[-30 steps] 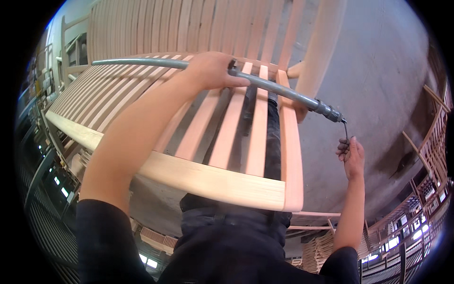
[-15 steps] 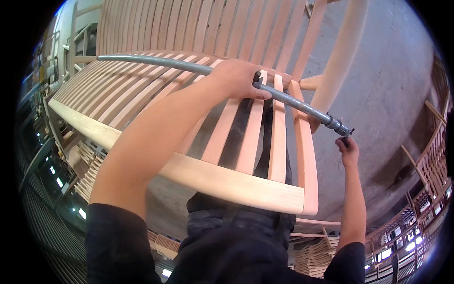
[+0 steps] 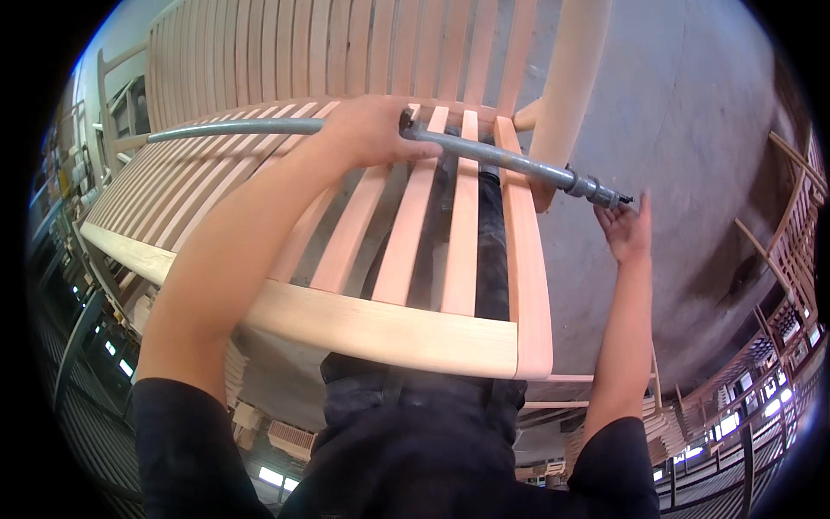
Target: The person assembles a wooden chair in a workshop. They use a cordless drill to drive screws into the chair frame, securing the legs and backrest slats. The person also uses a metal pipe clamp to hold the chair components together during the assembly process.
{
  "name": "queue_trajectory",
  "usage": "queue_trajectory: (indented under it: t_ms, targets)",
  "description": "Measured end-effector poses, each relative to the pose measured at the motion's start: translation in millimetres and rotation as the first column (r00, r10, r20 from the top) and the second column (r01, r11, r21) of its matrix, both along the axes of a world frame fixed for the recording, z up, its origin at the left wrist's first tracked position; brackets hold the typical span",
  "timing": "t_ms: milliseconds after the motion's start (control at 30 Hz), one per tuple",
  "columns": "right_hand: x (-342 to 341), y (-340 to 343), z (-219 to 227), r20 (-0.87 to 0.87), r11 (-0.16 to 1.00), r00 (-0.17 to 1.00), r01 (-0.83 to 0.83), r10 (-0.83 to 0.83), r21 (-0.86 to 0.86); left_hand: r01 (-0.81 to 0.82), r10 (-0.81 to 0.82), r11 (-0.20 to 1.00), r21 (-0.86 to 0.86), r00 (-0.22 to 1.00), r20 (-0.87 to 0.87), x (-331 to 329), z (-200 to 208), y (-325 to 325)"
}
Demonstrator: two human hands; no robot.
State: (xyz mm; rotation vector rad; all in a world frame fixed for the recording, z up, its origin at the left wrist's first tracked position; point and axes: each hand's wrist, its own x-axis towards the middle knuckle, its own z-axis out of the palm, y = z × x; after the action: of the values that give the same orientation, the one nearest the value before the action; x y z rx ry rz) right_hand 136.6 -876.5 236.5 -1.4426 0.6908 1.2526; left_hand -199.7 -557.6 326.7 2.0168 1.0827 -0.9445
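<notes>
A long grey metal pipe clamp (image 3: 497,156) stretches across the seat of a bare wooden slatted bench (image 3: 389,333), its right end jutting past the seat's end rail. My left hand (image 3: 370,131) is wrapped over the pipe, thumb along the near side, beside a small dark metal jaw. At the clamp's right end, next to the dark screw tip, is my right hand (image 3: 627,233), with fingers apart and palm up. Whether its fingertips touch the screw is hard to tell. Part of the pipe is hidden under my left hand.
A slatted backrest (image 3: 303,52) rises along the bench's far side. A thick rounded wooden post (image 3: 566,86) stands at its right end. Grey concrete floor (image 3: 683,156) lies to the right, with wooden frames (image 3: 791,233) beyond. My legs are close against the front rail.
The fingers of my right hand have gone from closed at the screw end to spread apart. Bench, clamp and left hand appear further left in the view.
</notes>
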Motion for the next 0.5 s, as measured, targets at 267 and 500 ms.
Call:
queue_trajectory:
  t_ms: [267, 500]
  targets:
    - [23, 16, -1, 0.229, 0.935, 0.926, -0.333, 0.300, 0.121, -0.033, 0.023, 0.996, 0.078, 0.992, 0.122, -5, -5, -6]
    - [36, 0, 6, 0.513, 0.753, 0.655, -0.657, 0.555, 0.024, -0.041, 0.040, 0.999, 0.034, 0.998, 0.039, 1, -2, -2]
